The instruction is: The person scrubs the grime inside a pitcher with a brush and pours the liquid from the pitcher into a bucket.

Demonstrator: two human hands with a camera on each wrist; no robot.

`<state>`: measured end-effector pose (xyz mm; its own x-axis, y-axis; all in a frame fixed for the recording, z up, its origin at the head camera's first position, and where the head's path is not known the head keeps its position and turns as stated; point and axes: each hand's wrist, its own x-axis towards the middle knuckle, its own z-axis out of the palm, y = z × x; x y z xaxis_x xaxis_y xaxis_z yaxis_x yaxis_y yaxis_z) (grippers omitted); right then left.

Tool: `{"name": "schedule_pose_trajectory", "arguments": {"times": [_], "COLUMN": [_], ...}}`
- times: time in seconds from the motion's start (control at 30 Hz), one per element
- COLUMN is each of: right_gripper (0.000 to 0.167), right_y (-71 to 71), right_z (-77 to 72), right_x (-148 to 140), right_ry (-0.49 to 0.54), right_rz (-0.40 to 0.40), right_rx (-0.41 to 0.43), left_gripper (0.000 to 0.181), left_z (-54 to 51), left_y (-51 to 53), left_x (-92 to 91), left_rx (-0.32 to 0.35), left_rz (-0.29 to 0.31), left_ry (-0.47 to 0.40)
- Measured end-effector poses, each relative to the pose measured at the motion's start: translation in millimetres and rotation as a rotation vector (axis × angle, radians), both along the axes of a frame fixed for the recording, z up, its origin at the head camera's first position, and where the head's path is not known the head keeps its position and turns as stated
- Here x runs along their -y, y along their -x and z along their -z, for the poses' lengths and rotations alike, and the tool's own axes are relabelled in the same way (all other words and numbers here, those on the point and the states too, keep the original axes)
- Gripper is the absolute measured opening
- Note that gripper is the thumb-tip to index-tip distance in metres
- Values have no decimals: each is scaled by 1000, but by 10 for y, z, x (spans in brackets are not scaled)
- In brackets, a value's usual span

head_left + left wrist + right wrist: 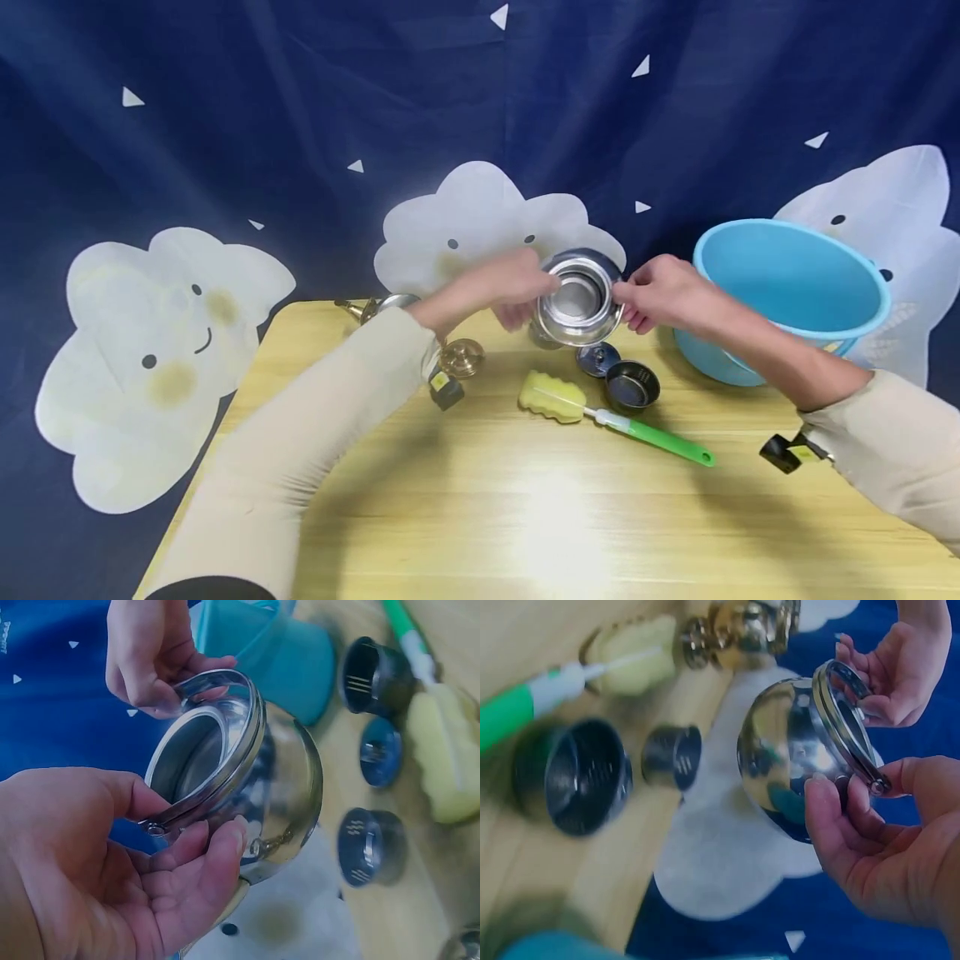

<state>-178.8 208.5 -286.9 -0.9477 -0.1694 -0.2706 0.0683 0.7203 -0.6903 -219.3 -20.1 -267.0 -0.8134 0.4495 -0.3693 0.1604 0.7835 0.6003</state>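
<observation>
A shiny metal teapot (576, 332) with no lid on it is held up over the back of the table, its round mouth tilted toward the head camera. My left hand (517, 287) pinches the rim and handle joint on one side, thumb on top and fingers beneath. On the opposite side, my right hand (663, 292) pinches the other handle joint. The hoop handle (238, 761) lies folded down along the rim in the left wrist view. Part of the spout is hidden behind the left fingers.
On the table lie a yellow sponge brush (553, 397) with a green handle, a dark strainer cup (632, 386), a small dark lid (597, 358) and a brass-coloured piece (461, 357). A smaller dark cup (369, 847) sits nearby. At the right stands a blue bucket (723, 354).
</observation>
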Motion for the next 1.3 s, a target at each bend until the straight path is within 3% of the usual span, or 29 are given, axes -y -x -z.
{"name": "schedule_pose_trajectory", "arguments": {"times": [0.27,0.43,0.6,0.7,0.97,1.13,1.3], "right_gripper": [39,43,48,50,41,36,36], "right_y": [44,22,-7,-55,-223,-296,-310], "right_z": [-270,-418,-504,-522,-458,-401,-340], "right_x": [-415,-605,-767,-851,-1047,-1127,-1160], "right_ry": [-24,-105,-194,-240,-352,-367,-349], "right_rz": [63,109,141,159,213,275,303], "right_rx": [-40,-115,-165,-217,-489,-576,-617], "left_gripper": [34,33,29,28,30,33,36], "left_z": [-267,-420,-498,-509,-466,-404,-328], "left_y": [137,206,236,235,158,106,82], "left_x": [-445,-667,-847,-944,-1223,-1346,-1407], "left_rx": [-44,-56,-103,-145,-221,-281,-355], "left_rz": [-34,-28,-35,-28,-51,-34,-41], "left_ry": [-8,8,-13,-28,-54,-78,-40]}}
